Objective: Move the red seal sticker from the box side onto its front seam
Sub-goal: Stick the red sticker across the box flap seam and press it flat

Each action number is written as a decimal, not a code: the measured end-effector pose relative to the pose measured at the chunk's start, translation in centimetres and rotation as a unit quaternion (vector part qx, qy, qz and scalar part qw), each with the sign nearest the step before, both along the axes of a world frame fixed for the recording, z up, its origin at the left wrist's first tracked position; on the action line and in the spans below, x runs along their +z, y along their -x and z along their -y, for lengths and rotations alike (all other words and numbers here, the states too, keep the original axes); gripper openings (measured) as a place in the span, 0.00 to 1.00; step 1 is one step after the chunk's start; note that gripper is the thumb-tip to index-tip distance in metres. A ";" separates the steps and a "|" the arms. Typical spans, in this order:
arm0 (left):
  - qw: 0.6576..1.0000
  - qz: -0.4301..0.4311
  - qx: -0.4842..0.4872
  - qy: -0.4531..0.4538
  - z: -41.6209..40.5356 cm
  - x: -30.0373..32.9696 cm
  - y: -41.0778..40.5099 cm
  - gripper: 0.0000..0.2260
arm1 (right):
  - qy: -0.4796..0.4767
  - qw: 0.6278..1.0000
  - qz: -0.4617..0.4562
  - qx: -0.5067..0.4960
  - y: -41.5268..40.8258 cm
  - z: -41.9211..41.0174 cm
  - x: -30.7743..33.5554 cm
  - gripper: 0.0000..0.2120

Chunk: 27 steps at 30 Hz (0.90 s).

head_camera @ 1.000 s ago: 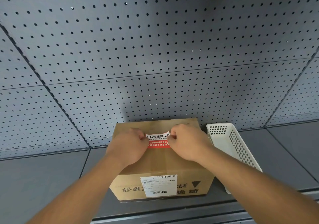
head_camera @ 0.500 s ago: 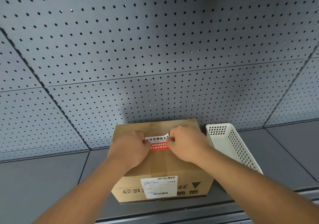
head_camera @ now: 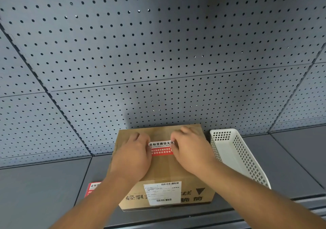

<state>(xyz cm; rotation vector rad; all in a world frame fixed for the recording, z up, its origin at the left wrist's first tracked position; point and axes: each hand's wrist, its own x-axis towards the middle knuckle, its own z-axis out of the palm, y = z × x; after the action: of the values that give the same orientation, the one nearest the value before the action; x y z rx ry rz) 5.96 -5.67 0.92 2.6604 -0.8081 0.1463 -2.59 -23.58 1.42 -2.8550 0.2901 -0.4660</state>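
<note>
I have the red seal sticker (head_camera: 161, 149) lying across the taped seam on the upper face of the cardboard box (head_camera: 165, 168). My left hand (head_camera: 133, 155) presses its left end and my right hand (head_camera: 191, 150) its right end, fingers curled down on it, hands apart. Placement looks nearly done; I judge only the smoothing and letting go remain. Another red sticker sheet (head_camera: 92, 188) lies on the shelf (head_camera: 35, 193) left of the box, and a white plastic basket (head_camera: 238, 156) stands to its right.

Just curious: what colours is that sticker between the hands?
The seal sticker is white above, red below; head view.
</note>
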 end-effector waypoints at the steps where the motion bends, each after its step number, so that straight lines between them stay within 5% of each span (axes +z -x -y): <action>1: 1.000 0.020 -0.016 -0.007 0.0 0.0 0.2 0.07 | 0.020 1.000 0.015 0.017 0.1 -0.2 -0.2 0.05; 4: 0.993 0.073 -0.088 -0.038 0.3 0.6 0.9 0.16 | 0.037 0.996 0.011 0.076 0.6 -0.7 -0.4 0.11; 10: 0.989 0.009 -0.131 -0.065 -0.5 -0.2 0.9 0.24 | -0.011 0.994 -0.078 0.075 0.8 -0.3 -0.6 0.22; 27: 0.991 0.023 -0.105 -0.076 -2.4 -0.1 1.0 0.28 | -0.003 0.993 -0.083 0.078 2.7 -0.2 -0.2 0.24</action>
<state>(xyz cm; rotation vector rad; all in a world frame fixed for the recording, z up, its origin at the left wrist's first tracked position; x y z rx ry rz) 4.93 -3.30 0.80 2.6970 -1.1489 0.0962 -5.27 -23.36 1.17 -2.8862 0.0949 -0.1978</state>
